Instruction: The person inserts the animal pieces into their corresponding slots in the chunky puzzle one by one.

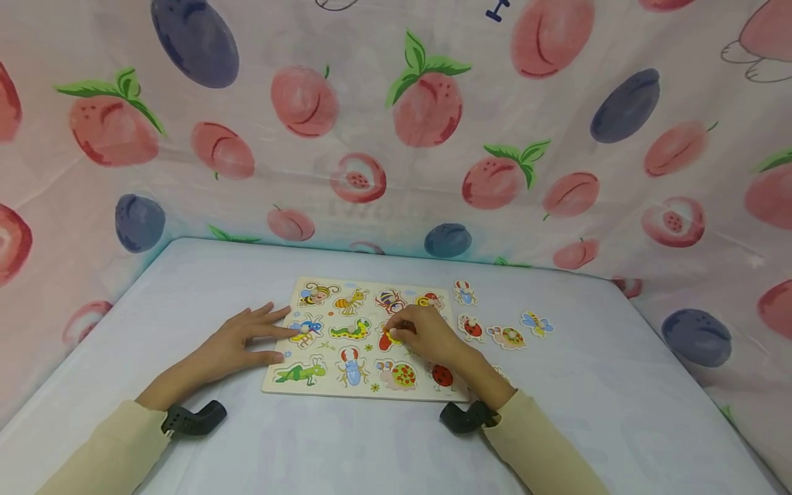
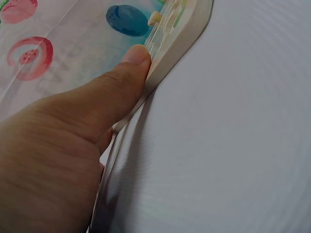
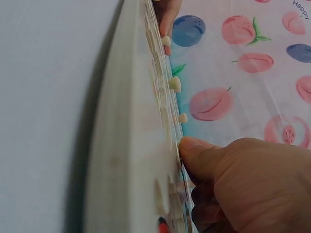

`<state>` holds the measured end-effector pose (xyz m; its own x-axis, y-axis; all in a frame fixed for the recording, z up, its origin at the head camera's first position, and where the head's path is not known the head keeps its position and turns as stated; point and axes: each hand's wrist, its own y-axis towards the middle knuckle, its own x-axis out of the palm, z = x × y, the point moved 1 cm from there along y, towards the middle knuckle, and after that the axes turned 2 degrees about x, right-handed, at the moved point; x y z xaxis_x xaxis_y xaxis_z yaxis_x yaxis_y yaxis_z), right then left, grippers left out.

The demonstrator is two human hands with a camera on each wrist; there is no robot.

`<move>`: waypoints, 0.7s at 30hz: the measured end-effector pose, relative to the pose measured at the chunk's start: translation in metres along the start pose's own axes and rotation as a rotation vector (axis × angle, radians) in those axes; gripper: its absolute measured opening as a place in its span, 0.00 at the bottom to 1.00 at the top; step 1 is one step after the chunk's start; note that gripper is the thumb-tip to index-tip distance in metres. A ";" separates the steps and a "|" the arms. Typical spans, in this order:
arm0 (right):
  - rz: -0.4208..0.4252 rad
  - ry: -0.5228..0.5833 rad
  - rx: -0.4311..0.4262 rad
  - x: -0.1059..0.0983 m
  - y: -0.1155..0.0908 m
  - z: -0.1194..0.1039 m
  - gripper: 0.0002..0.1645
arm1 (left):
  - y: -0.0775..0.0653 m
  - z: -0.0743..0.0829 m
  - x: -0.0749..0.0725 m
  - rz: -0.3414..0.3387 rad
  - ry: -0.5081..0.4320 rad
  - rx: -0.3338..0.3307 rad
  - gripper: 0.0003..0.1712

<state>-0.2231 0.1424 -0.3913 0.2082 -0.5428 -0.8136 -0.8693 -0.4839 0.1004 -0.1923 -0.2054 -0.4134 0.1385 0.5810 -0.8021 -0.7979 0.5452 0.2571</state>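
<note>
A wooden peg puzzle board [image 1: 270,385] with insect pictures lies on the white table. My left hand [image 1: 247,342] rests on the board's left edge with its fingers spread; the index fingertip reaches the blue mosquito-like picture [image 1: 306,331]. In the left wrist view the thumb [image 2: 112,92] lies along the board's edge. Over the middle row, my right hand [image 1: 427,333] pinches a red-and-yellow puzzle piece [image 1: 386,342], partly hidden under the fingers. Whether that piece sits fully flat in its slot I cannot tell. The right wrist view shows the thumb and curled fingers [image 3: 204,158] low at the board's surface.
Right of the board lie loose pieces: a blue stag beetle [image 1: 465,293], a ladybug [image 1: 471,328], a snail [image 1: 507,337] and a bee [image 1: 536,324]. Another piece [image 1: 502,373] is mostly hidden behind the right wrist. A fruit-patterned cloth [image 1: 396,220] hangs behind the table.
</note>
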 end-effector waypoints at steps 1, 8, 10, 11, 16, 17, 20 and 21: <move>-0.001 0.001 -0.005 0.000 0.000 0.000 0.06 | 0.000 0.000 0.000 0.000 -0.001 0.002 0.26; -0.008 0.007 -0.020 -0.002 -0.001 -0.001 0.06 | -0.001 -0.001 0.000 -0.009 0.004 -0.009 0.26; -0.010 0.003 -0.011 -0.003 0.000 0.000 0.06 | 0.000 -0.002 0.000 -0.016 0.008 -0.016 0.26; -0.012 0.004 -0.008 -0.003 0.000 0.000 0.06 | 0.000 -0.002 0.000 -0.021 0.007 -0.021 0.27; -0.021 -0.010 0.021 -0.003 0.001 0.002 0.05 | 0.001 -0.003 0.000 -0.029 -0.002 -0.030 0.27; -0.022 -0.012 0.026 -0.003 0.001 0.001 0.05 | 0.001 -0.003 0.000 -0.024 -0.002 -0.025 0.27; -0.022 -0.030 0.023 -0.005 0.000 0.001 0.05 | 0.001 -0.004 0.000 -0.016 0.000 -0.015 0.27; -0.022 -0.037 0.024 -0.006 0.000 0.000 0.05 | 0.001 -0.004 0.001 -0.013 0.001 -0.013 0.27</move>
<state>-0.2244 0.1461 -0.3865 0.2112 -0.5067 -0.8359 -0.8753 -0.4786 0.0689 -0.1949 -0.2069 -0.4156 0.1482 0.5734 -0.8057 -0.8035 0.5448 0.2399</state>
